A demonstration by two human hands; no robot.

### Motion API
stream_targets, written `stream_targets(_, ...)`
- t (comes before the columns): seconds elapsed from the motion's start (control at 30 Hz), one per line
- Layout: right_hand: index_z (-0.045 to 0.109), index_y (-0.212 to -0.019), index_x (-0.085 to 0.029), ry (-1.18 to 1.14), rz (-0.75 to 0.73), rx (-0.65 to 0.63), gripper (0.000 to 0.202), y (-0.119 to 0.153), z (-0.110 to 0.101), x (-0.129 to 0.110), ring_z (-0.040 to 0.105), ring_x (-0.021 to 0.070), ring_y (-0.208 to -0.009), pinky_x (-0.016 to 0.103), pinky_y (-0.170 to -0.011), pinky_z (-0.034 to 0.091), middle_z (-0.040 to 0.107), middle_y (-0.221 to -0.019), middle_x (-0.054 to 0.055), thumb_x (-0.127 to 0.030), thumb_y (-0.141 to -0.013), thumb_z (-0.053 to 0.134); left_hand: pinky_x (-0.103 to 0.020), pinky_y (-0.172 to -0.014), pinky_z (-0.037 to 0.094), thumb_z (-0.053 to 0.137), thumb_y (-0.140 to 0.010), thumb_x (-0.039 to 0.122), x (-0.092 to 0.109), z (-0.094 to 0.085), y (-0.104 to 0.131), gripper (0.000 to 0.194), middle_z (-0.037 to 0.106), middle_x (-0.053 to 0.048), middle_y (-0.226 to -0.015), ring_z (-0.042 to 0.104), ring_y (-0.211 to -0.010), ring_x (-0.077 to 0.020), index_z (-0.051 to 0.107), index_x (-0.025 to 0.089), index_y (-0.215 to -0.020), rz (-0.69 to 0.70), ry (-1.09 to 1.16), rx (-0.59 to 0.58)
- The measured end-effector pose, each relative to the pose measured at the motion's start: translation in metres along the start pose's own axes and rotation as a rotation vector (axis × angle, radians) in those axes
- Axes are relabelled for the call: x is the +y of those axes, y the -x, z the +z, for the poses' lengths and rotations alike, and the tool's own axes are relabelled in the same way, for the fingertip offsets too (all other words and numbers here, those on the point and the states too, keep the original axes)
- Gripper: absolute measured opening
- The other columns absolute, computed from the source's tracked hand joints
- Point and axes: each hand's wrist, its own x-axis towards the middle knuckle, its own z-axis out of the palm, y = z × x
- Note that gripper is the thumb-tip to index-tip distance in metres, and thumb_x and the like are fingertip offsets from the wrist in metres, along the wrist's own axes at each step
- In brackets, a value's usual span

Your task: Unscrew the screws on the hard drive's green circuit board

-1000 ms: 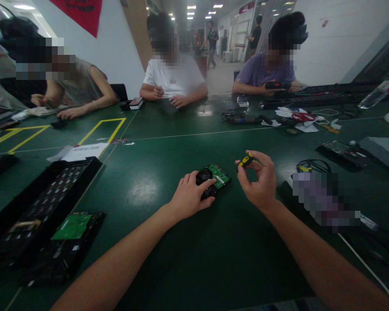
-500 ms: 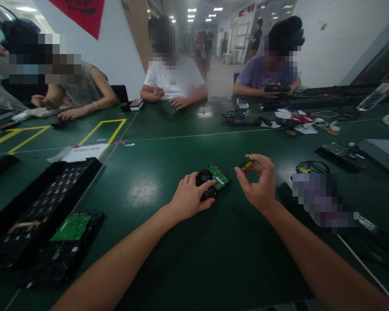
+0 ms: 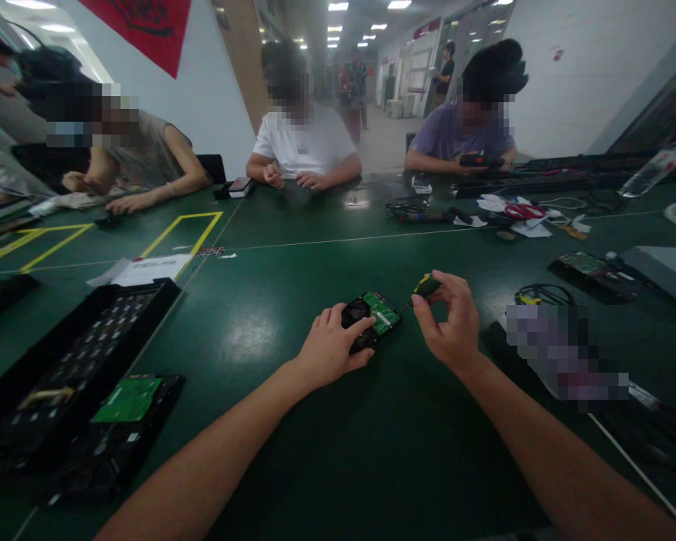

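Observation:
A hard drive (image 3: 384,312) with a green circuit board facing up lies on the dark green table. My left hand (image 3: 333,343) grips its left side, the index finger stretched over the top and the thumb at the near edge. To the right of the drive, my right hand (image 3: 451,319) pinches a small screwdriver (image 3: 427,286) with a black and yellow handle. Its thin shaft slants down and left toward the drive's right edge; whether the tip touches cannot be made out.
Another drive with a green board (image 3: 127,399) lies at left beside a long black tray (image 3: 98,323). A blurred-out object (image 3: 557,353) and cables lie right, near a grey box (image 3: 665,267). Several people sit across the table (image 3: 293,263), and a clear bottle (image 3: 656,165) lies far right.
The screwdriver in my right hand has swung so its shaft now points down toward the drive. My left hand and the drive stay in about the same place.

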Motion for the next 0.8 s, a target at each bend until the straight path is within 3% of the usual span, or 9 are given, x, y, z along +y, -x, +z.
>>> stream_targets(0.1,0.045,-0.153,-0.031,-0.076,0.021,-0.036,0.063,0.0009,0.0009,0.0006,0.074,0.0236,-0.102,0.045,-0.083,0.068,0.06,-0.139,0.012,-0.014,-0.097,0.066,-0.061,-0.108,0.049,0.07,-0.097,0.056,-0.0006,0.0008,-0.0004,0.066,0.04,-0.015,-0.158,0.046,-0.139,-0.0431,0.052,0.041,-0.158,0.003,-0.003,-0.002)
stream_targets(0.3,0.05,-0.148,-0.031,0.003,-0.012,0.046,0.066,0.0013,0.0021,0.0028,0.069,0.0234,-0.098,0.041,-0.073,0.067,0.061,-0.131,0.01,-0.018,-0.09,0.079,-0.062,-0.109,0.048,0.069,-0.097,0.057,-0.0007,0.0009,-0.0003,0.065,0.039,-0.016,-0.158,0.046,-0.14,-0.0444,0.052,0.042,-0.158,-0.005,0.005,-0.004)
stream_targets(0.43,0.046,-0.153,-0.03,-0.043,-0.011,-0.018,0.066,0.0008,0.0014,0.0025,0.07,0.0246,-0.106,0.044,-0.081,0.068,0.059,-0.139,0.013,-0.014,-0.094,0.07,-0.062,-0.11,0.048,0.069,-0.097,0.057,-0.0004,0.0005,-0.0001,0.065,0.039,-0.016,-0.158,0.045,-0.141,-0.0437,0.052,0.042,-0.159,0.001,0.002,-0.003)
stream_targets(0.63,0.049,-0.149,-0.033,0.02,-0.019,0.039,0.068,-0.0001,0.0004,-0.0009,0.067,0.021,-0.091,0.041,-0.072,0.067,0.059,-0.128,0.009,-0.019,-0.09,0.078,-0.061,-0.11,0.048,0.069,-0.097,0.055,-0.0001,0.0003,-0.0001,0.064,0.04,-0.016,-0.158,0.045,-0.141,-0.0434,0.053,0.041,-0.158,0.001,0.008,0.005)
stream_targets(0.8,0.045,-0.154,-0.032,-0.041,-0.003,-0.03,0.065,0.0006,0.0013,-0.0014,0.072,0.0237,-0.101,0.046,-0.081,0.069,0.057,-0.138,0.012,-0.016,-0.095,0.069,-0.061,-0.11,0.048,0.07,-0.096,0.056,-0.0009,0.0019,-0.0001,0.065,0.04,-0.015,-0.158,0.045,-0.141,-0.0429,0.053,0.042,-0.158,-0.002,0.011,0.008)
